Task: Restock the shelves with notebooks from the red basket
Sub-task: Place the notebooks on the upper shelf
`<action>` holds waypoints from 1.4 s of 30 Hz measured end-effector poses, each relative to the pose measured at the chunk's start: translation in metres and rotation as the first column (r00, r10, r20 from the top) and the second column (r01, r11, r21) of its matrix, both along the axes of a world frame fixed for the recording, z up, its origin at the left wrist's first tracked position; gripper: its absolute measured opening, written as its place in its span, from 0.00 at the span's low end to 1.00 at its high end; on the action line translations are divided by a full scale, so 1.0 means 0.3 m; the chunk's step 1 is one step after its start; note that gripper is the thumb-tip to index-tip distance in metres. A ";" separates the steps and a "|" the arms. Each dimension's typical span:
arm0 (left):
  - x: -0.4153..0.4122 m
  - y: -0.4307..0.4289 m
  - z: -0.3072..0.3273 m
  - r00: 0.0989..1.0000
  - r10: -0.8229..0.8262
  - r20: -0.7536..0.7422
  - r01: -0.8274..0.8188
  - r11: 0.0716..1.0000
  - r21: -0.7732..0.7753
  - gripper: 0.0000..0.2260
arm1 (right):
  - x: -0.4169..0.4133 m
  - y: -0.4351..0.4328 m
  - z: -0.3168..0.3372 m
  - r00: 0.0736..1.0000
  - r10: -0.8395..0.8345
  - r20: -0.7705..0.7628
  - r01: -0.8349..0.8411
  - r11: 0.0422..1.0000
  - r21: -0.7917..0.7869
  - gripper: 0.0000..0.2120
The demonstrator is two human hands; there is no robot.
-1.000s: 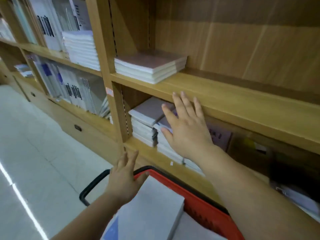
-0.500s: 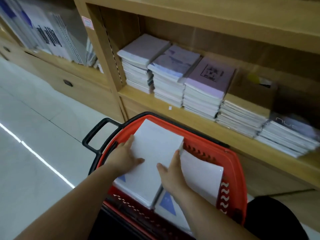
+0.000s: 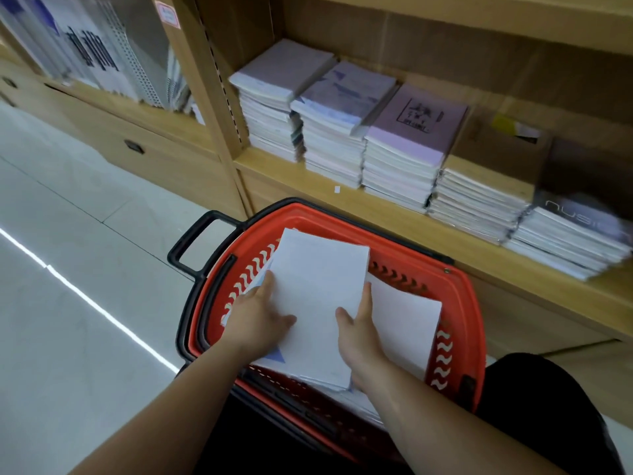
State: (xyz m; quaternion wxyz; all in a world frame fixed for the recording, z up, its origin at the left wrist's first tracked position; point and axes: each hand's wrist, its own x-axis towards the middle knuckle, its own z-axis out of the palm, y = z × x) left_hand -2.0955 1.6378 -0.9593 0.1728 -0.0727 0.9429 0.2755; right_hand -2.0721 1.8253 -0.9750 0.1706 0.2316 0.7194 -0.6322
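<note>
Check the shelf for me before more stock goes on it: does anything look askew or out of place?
Yes. The second stack from the left has its top notebooks twisted, overhanging the pink stack beside it. A small white scrap lies loose on the shelf edge. Both hands, left and right, are on the notebooks in the red basket.

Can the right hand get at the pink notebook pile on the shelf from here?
Probably yes, once freed. The right hand is gripping the white notebook stack in the red basket with the left hand. Nothing blocks the pink notebook pile, and there is open space above it.
</note>
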 end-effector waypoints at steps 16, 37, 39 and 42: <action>0.070 0.094 0.037 0.925 0.286 0.249 -0.374 0.585 0.719 0.30 | -0.012 0.192 0.097 0.973 0.038 -0.227 -0.044 0.999 -0.021 0.31; -0.281 0.067 1.024 0.813 0.255 -0.524 0.280 0.618 0.735 0.29 | -0.398 0.137 1.035 0.535 -0.062 -0.842 -0.031 0.995 -0.093 0.28; -0.367 0.096 1.093 0.826 0.206 -0.525 0.309 0.613 0.727 0.26 | -0.470 0.171 1.115 0.564 -0.134 -0.815 0.022 0.989 -0.148 0.25; -0.464 0.145 1.146 0.853 0.237 -0.465 0.234 0.622 0.748 0.18 | -0.614 0.207 1.192 0.633 -0.252 -0.732 0.122 0.966 -0.227 0.18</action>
